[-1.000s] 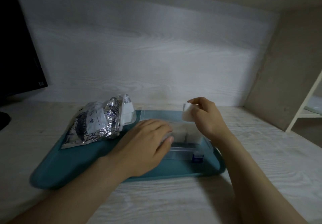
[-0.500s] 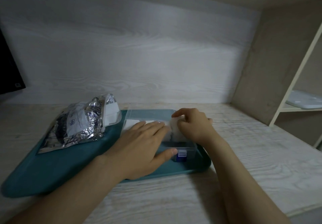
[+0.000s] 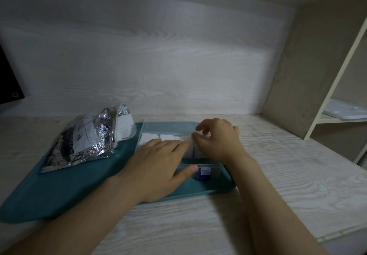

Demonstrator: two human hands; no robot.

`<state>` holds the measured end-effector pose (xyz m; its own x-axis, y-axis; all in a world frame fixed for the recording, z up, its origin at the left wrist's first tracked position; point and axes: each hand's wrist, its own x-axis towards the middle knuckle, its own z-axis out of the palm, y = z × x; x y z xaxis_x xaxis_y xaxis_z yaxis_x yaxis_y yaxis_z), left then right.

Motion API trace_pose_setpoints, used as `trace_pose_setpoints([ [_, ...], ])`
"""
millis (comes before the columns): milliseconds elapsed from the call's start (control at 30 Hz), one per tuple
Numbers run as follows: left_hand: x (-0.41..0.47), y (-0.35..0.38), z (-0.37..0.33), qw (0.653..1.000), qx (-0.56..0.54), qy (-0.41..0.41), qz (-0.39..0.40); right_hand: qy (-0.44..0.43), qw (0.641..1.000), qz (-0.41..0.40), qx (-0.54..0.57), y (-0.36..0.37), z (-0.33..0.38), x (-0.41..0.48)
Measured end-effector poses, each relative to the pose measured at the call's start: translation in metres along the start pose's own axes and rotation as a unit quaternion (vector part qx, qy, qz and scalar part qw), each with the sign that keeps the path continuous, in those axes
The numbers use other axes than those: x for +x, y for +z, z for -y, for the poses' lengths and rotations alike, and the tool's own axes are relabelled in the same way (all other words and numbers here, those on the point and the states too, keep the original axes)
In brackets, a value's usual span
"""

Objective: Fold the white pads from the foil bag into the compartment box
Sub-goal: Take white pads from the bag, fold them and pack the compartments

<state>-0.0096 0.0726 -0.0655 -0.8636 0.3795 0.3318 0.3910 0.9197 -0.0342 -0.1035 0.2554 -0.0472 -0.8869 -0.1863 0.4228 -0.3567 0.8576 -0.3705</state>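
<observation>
The curled fingers of the right hand (image 3: 218,141) grip a white pad (image 3: 189,145) down in the box's (image 3: 168,126) right half. The left hand (image 3: 158,163) lies flat on the box, fingers straight. More pads (image 3: 166,136) fill its back row. The bag (image 3: 87,137) lies left of the box, both on a tray (image 3: 79,185).

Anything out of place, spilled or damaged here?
Nothing stands out. The foil bag is crumpled and open but lies on the teal tray, nothing spilled. The compartment box sits flat, left hand resting on it, right hand pinching a white pad into it.
</observation>
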Motion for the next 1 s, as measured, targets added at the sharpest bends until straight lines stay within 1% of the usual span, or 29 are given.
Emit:
trace_pose_setpoints([
  [67, -0.001, 0.001, 0.000, 1.000, -0.003, 0.001, 0.002, -0.009, 1.000, -0.015, -0.008, -0.001, 0.002, -0.002],
  [200, -0.003, 0.002, 0.001, 1.000, -0.001, 0.001, -0.005, -0.017, 1.000, 0.017, 0.007, -0.001, 0.005, -0.003],
  [300, -0.002, 0.001, 0.000, 1.000, 0.001, 0.002, -0.009, -0.010, 1.000, 0.020, -0.015, -0.001, 0.005, -0.001],
  [367, -0.002, 0.003, 0.000, 1.000, 0.004, 0.003, -0.015, -0.008, 0.999, 0.006, -0.036, -0.001, 0.006, -0.002],
  [467, -0.002, 0.005, 0.002, 1.000, -0.005, 0.008, -0.019, -0.036, 0.998, -0.033, -0.030, -0.003, 0.015, -0.006],
  [533, -0.001, 0.004, 0.005, 0.997, -0.038, 0.013, -0.064, -0.051, 0.997, -0.051, -0.031, -0.001, 0.016, -0.006],
  [600, -0.002, -0.001, 0.011, 0.983, -0.092, 0.010, -0.160, -0.066, 0.996, -0.059, -0.034, 0.003, 0.015, -0.005],
  [667, -0.003, -0.009, 0.021, 0.955, -0.119, -0.003, -0.271, -0.083, 0.995, -0.056, -0.029, 0.004, 0.015, -0.006],
  [700, -0.005, -0.014, 0.028, 0.943, -0.114, -0.019, -0.313, -0.095, 0.994, -0.052, -0.028, 0.004, 0.016, -0.007],
  [767, -0.008, -0.018, 0.047, 0.925, -0.089, -0.070, -0.363, -0.120, 0.992, -0.046, -0.020, 0.003, 0.020, -0.009],
  [833, -0.011, -0.018, 0.067, 0.917, -0.054, -0.144, -0.367, -0.142, 0.989, -0.045, -0.008, 0.003, 0.024, -0.012],
  [900, -0.014, -0.017, 0.083, 0.915, -0.042, -0.226, -0.331, -0.161, 0.986, -0.049, 0.002, 0.004, 0.031, -0.014],
  [1000, -0.018, -0.020, 0.098, 0.909, -0.077, -0.335, -0.235, -0.185, 0.981, -0.051, 0.011, 0.007, 0.044, -0.016],
])
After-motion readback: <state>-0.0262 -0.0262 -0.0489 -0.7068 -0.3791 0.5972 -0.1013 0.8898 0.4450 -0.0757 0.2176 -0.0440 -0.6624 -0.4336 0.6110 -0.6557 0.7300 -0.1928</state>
